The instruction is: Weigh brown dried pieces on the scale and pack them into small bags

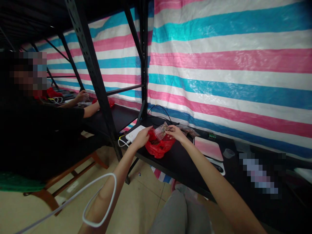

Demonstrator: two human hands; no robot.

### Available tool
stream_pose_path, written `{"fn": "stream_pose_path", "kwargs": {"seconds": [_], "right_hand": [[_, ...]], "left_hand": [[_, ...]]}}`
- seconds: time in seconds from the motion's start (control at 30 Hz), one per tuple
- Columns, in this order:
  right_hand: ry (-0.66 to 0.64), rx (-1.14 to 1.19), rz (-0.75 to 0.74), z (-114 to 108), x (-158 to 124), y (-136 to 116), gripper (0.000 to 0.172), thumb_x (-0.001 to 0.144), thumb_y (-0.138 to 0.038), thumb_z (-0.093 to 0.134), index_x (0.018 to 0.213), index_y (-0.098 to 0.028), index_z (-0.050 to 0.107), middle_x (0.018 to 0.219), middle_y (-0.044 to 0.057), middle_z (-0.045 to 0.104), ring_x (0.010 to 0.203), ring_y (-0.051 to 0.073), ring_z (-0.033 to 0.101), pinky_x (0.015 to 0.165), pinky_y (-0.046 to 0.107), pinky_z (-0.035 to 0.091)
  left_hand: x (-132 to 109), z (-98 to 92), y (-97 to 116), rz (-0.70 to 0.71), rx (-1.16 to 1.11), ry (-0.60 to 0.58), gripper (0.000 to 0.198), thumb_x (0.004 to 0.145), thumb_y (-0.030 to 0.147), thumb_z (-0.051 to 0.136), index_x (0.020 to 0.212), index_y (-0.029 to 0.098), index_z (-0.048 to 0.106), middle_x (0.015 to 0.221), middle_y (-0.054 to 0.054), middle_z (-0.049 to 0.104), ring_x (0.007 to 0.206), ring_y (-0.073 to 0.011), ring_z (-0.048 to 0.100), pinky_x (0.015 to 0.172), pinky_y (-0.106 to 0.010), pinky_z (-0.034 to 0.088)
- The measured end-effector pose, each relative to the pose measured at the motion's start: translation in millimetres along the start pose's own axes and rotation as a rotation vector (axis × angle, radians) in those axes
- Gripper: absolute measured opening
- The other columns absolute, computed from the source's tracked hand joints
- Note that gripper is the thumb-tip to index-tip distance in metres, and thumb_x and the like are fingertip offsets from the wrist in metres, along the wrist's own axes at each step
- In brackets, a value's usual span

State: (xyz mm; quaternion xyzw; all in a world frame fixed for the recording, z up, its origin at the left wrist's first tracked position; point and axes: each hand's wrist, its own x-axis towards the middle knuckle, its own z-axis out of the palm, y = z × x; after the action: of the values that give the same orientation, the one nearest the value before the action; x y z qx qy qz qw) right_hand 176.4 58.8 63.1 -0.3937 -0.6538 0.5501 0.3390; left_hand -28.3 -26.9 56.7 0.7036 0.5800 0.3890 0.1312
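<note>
My right hand [175, 133] pinches a small clear plastic bag [162, 131] by its right side; small brownish pieces show inside it. Below it a red plastic bag [159, 152] sits open near the front edge of the black tabletop, with small dark pieces [154, 142] inside. My left hand [142, 137] is at the left rim of the red bag, its fingers closed together on the edge. Beside that hand lies a white power bank [133, 132] with a white cable plugged in.
A small scale [208, 149] with a pinkish top and a clear plastic cup [229, 153] stand to the right. More filled clear bags [187, 130] lie behind. A black metal post [94, 65] rises at left, where a co-worker sits. A white cable [114, 191] loops over my left forearm.
</note>
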Motion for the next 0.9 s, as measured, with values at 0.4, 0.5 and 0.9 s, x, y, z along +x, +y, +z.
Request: {"fn": "stream_pose_path", "kwargs": {"seconds": [0.4,0.5,0.9], "right_hand": [[-0.106,-0.383,-0.338,19.7,-6.4,-7.6,0.026,0.068,-0.01,0.059,0.093,-0.018,0.061,0.069,-0.001,0.061,0.055,0.01,0.058,0.048,0.02,0.049],[-0.105,-0.337,-0.33,21.8,-6.7,-5.6,0.035,0.068,-0.012,0.061,0.102,-0.02,0.06,0.072,-0.001,0.063,0.055,0.01,0.059,0.051,0.022,0.051],[-0.03,-0.369,-0.372,9.2,-3.4,-7.7,0.016,0.072,-0.024,0.06,0.082,-0.018,0.07,0.075,0.003,0.069,0.065,0.016,0.062,0.06,0.026,0.05]], "left_hand": [[3.4,0.0,11.9,0.0,-0.096,0.013,0.032,0.076,0.032,0.059,0.104,0.017,0.063,0.101,-0.008,0.067,0.093,-0.0211,0.06,0.086,-0.032,0.044],[3.5,-1.0,14.0,-0.05,-0.018,0.05,0.024,0.076,0.032,0.059,0.092,0.017,0.069,0.09,-0.007,0.07,0.085,-0.021,0.062,0.08,-0.03,0.045],[4.3,-6.0,18.0,-0.034,0.051,0.084,0.022,0.078,0.027,0.054,0.089,0.018,0.071,0.089,-0.006,0.071,0.085,-0.0211,0.063,0.079,-0.03,0.045]]}}
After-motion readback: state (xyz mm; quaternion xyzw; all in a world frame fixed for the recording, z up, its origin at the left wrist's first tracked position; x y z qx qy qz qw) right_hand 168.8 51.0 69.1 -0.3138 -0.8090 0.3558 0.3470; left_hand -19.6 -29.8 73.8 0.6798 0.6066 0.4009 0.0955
